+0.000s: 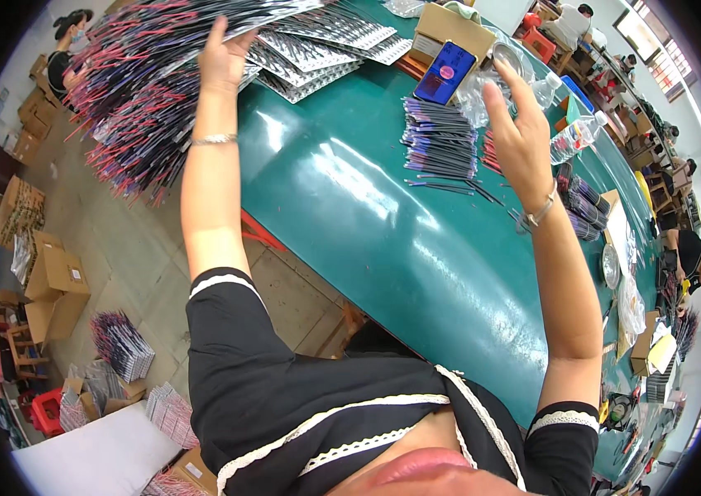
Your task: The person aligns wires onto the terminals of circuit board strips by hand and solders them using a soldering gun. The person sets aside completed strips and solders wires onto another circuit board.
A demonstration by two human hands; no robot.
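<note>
At the far left of the table, my left hand [226, 59] is at the near edge of a white perforated sheet [288, 11] thick with dark, red-tipped wires. Its palm is turned up, the thumb shows on the near side, and the fingertips are partly hidden by the sheet. Below lie more stacked white sheets [317, 51] and a mass of red-tipped wires [135, 140] hanging over the table's edge. My right hand [522, 136] is raised over the right side, fingers apart and nothing in them. Beneath and left of it lies a row of dark short wires [441, 145].
A blue-screened phone [446, 73] leans on an open cardboard box [449, 35]. Clear plastic bottles [578, 139] lie to the right, near bundled dark wires [586, 202]. The green tabletop [350, 207] curves toward me. Cartons [57, 285] and wire stacks [121, 345] stand on the floor at left.
</note>
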